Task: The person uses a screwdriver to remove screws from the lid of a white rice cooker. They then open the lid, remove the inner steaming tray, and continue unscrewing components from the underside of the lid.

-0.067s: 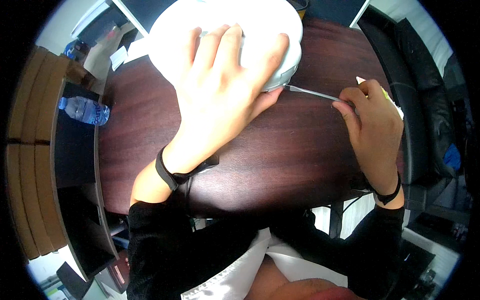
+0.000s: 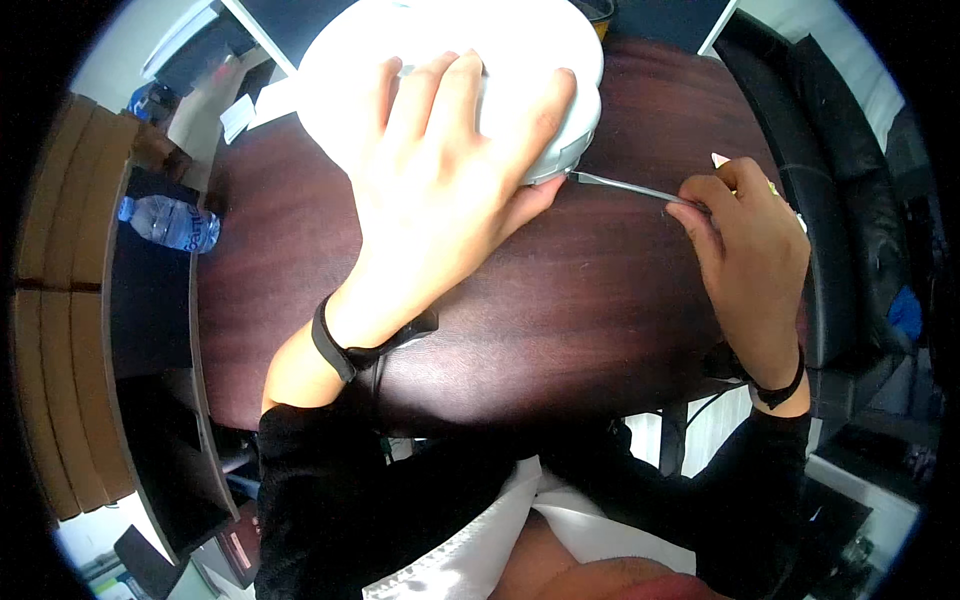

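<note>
A large white, rounded, lobed plastic object (image 2: 335,75) rests at the far middle of the table. My left hand (image 2: 435,155) grips it, with fingers spread over its top and the thumb on its near right edge. My right hand (image 2: 750,230) is closed on a thin flat-tipped screwdriver (image 2: 630,188). The screwdriver's tip touches the object's near right rim, next to the left thumb. My right fingers hide its handle. A partly covered white and yellow packet or card (image 2: 720,160) lies behind the right hand.
The dark wooden table (image 2: 560,330) has curved-looking edges. A water bottle (image 2: 175,222) lies on the shelf at left, beside stacked brown boxes (image 2: 60,200). White papers (image 2: 275,100) lie at the far left. A black sofa (image 2: 845,240) stands along the right side.
My right hand has shifted very slightly, covering more of the packet or card. The left hand and the white object look almost the same.
</note>
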Tool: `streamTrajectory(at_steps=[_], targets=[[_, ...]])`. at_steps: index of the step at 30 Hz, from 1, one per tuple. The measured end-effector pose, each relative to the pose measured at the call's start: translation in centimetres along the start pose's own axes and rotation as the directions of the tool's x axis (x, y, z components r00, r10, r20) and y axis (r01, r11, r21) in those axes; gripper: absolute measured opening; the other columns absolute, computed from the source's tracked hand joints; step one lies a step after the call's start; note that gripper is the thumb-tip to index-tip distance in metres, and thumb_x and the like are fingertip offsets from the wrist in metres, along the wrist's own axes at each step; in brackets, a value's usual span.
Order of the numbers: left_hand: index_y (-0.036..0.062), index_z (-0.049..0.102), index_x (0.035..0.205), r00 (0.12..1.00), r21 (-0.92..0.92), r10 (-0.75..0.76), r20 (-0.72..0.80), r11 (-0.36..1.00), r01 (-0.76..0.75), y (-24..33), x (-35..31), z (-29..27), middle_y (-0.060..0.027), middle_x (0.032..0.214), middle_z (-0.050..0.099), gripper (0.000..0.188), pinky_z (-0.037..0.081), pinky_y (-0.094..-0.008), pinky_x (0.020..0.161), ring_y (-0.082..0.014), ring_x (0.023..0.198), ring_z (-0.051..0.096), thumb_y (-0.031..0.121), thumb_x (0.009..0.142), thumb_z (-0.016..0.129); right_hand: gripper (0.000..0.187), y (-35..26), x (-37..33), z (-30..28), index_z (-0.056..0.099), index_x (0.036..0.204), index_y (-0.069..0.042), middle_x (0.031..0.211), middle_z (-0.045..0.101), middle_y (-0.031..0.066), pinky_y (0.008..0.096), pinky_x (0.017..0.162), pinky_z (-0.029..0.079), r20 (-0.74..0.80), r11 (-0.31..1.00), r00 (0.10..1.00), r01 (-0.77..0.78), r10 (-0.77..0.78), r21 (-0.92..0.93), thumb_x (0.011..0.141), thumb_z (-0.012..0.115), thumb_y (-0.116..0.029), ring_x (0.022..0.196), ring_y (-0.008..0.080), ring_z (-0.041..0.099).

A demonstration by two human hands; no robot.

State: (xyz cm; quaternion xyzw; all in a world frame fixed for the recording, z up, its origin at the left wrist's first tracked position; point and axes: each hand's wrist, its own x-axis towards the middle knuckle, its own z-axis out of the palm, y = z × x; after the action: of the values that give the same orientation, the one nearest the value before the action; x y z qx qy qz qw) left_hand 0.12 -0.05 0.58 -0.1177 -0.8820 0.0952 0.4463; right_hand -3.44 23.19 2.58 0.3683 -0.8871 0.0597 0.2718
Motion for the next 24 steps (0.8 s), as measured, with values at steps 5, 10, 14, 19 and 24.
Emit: streamTrajectory(at_steps=[5, 10, 14, 19, 24], targets=[[0.0304, 0.062, 0.117, 1.000, -0.007, 0.001, -0.004, 1.000, -0.001, -0.1, 0.1, -0.2, -0.0104, 0.100, 0.057, 0.062, 0.038, -0.0428, 0.092, -0.0249, 0.089, 0.055, 0.046, 0.059, 0.074, 0.012, 1.4, -1.7, 1.2, 0.060, 0.084, -0.004, 0.074, 0.054, 0.0082, 0.0317, 0.055, 0.042, 0.090, 0.882, 0.984, -0.180, 0.156, 0.436, 0.084, 0.063, -0.016, 0.060, 0.0234, 0.055], [0.0304, 0.062, 0.117, 0.999, -0.020, 0.008, -0.032, 1.000, -0.008, 0.0, -0.1, 0.2, -0.0104, 0.101, 0.058, 0.062, 0.038, -0.0431, 0.092, -0.0249, 0.090, 0.055, 0.045, 0.059, 0.074, 0.019, 3.7, -4.8, 5.6, 0.056, 0.082, -0.001, 0.071, 0.053, 0.0050, 0.0269, 0.053, 0.042, 0.577, 0.643, 0.799, -0.532, 0.167, 0.551, 0.092, 0.052, -0.017, 0.063, 0.0125, 0.056], [0.0305, 0.062, 0.117, 1.000, -0.032, 0.000, -0.022, 0.999, 0.000, 0.1, -0.1, 0.1, -0.0104, 0.101, 0.058, 0.062, 0.038, -0.0432, 0.092, -0.0247, 0.092, 0.056, 0.045, 0.059, 0.074, 0.018, 4.8, -6.4, 9.8, 0.055, 0.079, -0.003, 0.076, 0.057, 0.0103, 0.0385, 0.060, 0.045, 0.488, 0.884, 0.872, -0.266, 0.050, 0.385, 0.090, 0.053, -0.018, 0.068, 0.0273, 0.059], [0.0304, 0.061, 0.118, 1.000, -0.028, -0.001, -0.024, 1.000, 0.000, -0.1, 0.0, 0.1, -0.0104, 0.101, 0.058, 0.063, 0.038, -0.0432, 0.092, -0.0246, 0.092, 0.056, 0.044, 0.058, 0.075, 0.015, 5.0, -4.7, 11.1, 0.056, 0.078, -0.006, 0.077, 0.056, 0.0103, 0.0421, 0.062, 0.046, 0.365, 0.985, 0.929, 0.004, -0.068, 0.175, 0.086, 0.057, -0.019, 0.069, 0.0306, 0.058], [0.0303, 0.060, 0.119, 1.000, -0.022, -0.009, -0.016, 1.000, 0.009, -0.1, -0.1, 0.0, -0.0106, 0.102, 0.058, 0.065, 0.038, -0.0432, 0.093, -0.0249, 0.093, 0.056, 0.042, 0.057, 0.076, 0.014, 1.9, -0.9, 8.2, 0.057, 0.081, -0.006, 0.076, 0.056, 0.0088, 0.0380, 0.058, 0.047, 0.085, 0.902, 0.996, -0.001, -0.039, 0.432, 0.083, 0.063, -0.018, 0.063, 0.0274, 0.058]])
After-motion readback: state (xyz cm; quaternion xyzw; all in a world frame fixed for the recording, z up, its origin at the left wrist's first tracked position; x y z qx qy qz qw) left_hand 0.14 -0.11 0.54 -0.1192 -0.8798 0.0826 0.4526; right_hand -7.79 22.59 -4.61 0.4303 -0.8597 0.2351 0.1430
